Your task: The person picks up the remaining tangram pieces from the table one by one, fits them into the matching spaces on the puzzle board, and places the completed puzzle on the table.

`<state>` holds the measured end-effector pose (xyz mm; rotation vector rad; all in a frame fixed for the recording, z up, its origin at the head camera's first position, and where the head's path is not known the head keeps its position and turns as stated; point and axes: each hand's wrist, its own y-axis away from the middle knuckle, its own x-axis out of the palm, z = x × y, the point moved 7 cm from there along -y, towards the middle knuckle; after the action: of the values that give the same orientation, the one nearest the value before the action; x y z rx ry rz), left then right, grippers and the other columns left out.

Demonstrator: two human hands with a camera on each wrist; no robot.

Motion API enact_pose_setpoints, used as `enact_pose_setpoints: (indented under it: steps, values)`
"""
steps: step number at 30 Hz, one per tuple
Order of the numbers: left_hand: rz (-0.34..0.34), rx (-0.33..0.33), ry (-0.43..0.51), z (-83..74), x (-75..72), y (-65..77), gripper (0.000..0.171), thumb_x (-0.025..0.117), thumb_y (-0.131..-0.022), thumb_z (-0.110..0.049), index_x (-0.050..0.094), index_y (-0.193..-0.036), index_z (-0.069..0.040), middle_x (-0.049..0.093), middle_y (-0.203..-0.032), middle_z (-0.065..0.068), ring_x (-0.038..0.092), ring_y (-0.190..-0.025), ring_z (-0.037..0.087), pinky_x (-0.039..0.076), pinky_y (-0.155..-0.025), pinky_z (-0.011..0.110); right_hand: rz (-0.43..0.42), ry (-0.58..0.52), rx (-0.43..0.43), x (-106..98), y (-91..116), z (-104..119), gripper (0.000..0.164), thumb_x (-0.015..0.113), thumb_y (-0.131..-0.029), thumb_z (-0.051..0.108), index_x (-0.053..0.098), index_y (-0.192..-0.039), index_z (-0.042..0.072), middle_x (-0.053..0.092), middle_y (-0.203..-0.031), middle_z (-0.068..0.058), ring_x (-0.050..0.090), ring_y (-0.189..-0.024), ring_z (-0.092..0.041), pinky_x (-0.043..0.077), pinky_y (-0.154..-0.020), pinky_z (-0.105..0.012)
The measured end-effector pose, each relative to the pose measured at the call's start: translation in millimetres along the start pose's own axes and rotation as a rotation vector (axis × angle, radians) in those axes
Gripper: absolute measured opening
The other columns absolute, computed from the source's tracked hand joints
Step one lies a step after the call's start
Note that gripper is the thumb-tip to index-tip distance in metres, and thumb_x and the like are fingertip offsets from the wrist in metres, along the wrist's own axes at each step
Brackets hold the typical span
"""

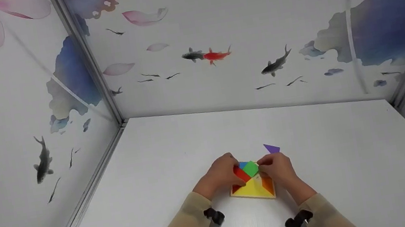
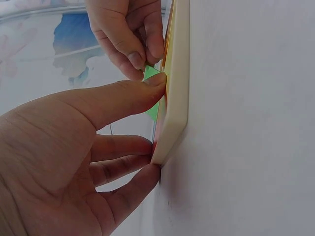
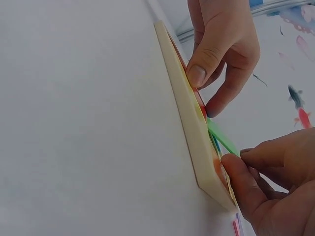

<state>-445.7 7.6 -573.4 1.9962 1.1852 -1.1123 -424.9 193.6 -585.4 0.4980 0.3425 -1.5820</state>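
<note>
A shallow wooden tangram tray (image 1: 254,198) lies on the table with coloured pieces in it. My left hand (image 1: 221,173) grips its left side, thumb over the top near the red piece (image 1: 241,174) and fingers along the edge. With thumb and fingertips, my right hand (image 1: 279,168) pinches the green square piece (image 1: 251,168). In the right wrist view that green piece (image 3: 225,138) stands tilted, one edge raised above the tray. A yellow triangle (image 1: 253,189), an orange piece (image 1: 267,185) and a blue piece (image 1: 242,163) lie inside the tray, partly covered by my hands.
A purple triangle (image 1: 272,148) lies on the white table (image 1: 174,142) just beyond my right hand. Panels printed with fish and petals (image 1: 222,86) stand at the table's back and sides. Each sleeve carries a small black wrist camera (image 1: 214,216).
</note>
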Motion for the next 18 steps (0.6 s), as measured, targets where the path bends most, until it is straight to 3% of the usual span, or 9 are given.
enact_pose_setpoints:
  steps: [12, 18]
  values:
    - [0.006, 0.005, -0.008, 0.0, 0.3, 0.7, 0.052, 0.094, -0.08, -0.034, 0.076, -0.123, -0.012, 0.061, -0.114, -0.004, 0.058, -0.1, 0.011, 0.055, -0.098, 0.025, 0.004, 0.037, 0.008, -0.2, -1.3, 0.6, 0.015, 0.074, -0.097, 0.005, 0.08, -0.111, 0.004, 0.075, -0.11, -0.013, 0.068, -0.092, -0.024, 0.063, -0.086, -0.033]
    - [0.034, 0.024, -0.059, -4.2, 1.4, 2.7, 0.059, 0.092, -0.082, -0.03, 0.072, -0.138, -0.022, 0.062, -0.12, -0.002, 0.059, -0.11, 0.012, 0.056, -0.103, 0.028, -0.002, 0.041, 0.003, -0.4, -0.3, 0.7, 0.014, 0.074, -0.097, 0.004, 0.08, -0.109, 0.003, 0.076, -0.108, -0.013, 0.069, -0.091, -0.023, 0.064, -0.086, -0.033]
